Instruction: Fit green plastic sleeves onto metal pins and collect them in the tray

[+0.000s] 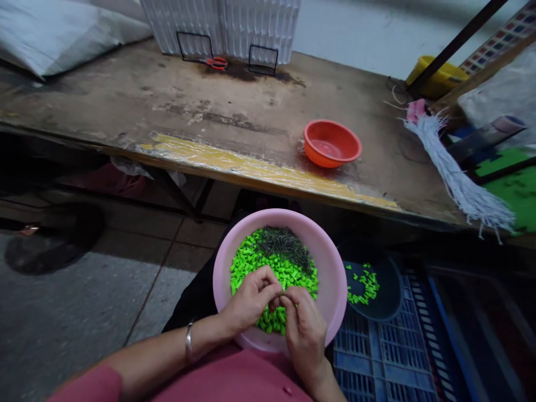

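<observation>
A pink bowl (326, 251) rests on my lap, filled with small bright green plastic pieces (255, 257) and a heap of dark thin pins (285, 245). My left hand (251, 298) and my right hand (304, 329) meet over the near side of the bowl. Both have fingers curled and pinched together at the fingertips. What they pinch is too small to make out. A metal bangle (189, 341) circles my left wrist.
A dark dish (385, 290) with a few green pieces sits on a blue crate (377, 357) at my right. A worn wooden bench (167, 106) ahead carries an orange bowl (330, 144), white strips (460, 184), red scissors (216, 62) and white foam blocks (221, 25).
</observation>
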Demonstrator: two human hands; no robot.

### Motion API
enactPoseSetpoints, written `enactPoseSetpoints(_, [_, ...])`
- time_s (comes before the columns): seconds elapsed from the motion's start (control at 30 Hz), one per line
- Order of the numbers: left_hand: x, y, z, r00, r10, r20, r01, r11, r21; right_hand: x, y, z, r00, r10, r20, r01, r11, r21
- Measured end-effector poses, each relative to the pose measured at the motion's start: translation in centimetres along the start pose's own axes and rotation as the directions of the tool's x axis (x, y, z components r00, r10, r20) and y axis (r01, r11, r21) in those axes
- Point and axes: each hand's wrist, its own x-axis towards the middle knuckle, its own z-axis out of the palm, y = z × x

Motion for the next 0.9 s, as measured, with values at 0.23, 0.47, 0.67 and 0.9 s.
enactPoseSetpoints(0.23, [-0.4, -0.3, 0.8, 0.985, 0.171, -0.021, -0.169, 0.982, 0.079, 0.0, -0.2, -0.5, 0.998, -0.011, -0.066, 0.013, 1.000, 0.025])
enactPoseSetpoints(0.47, [-0.3, 0.0, 0.4, 0.918, 0.381, 0.114, -0.397, 0.889, 0.228, -1.4, -0.1, 0.0, 0.983, 0.082, -0.162, -0.071, 0.995, 0.075])
enactPoseSetpoints(0.67, [0.0, 0.3, -0.7, 0.827, 0.474, 0.304, -0.557, 0.766, 0.320, -2.6, 0.8, 1.2, 0.887, 0.458, 0.062, -0.427, 0.761, 0.489])
enactPoseSetpoints(0.9, [0.6, 0.6, -0.9, 0.985, -0.071, 0.158, 0.086, 0.992, -0.093, -0.3, 1.5, 0.0, 0.998, 0.003, -0.058, 0.002, 0.997, 0.078])
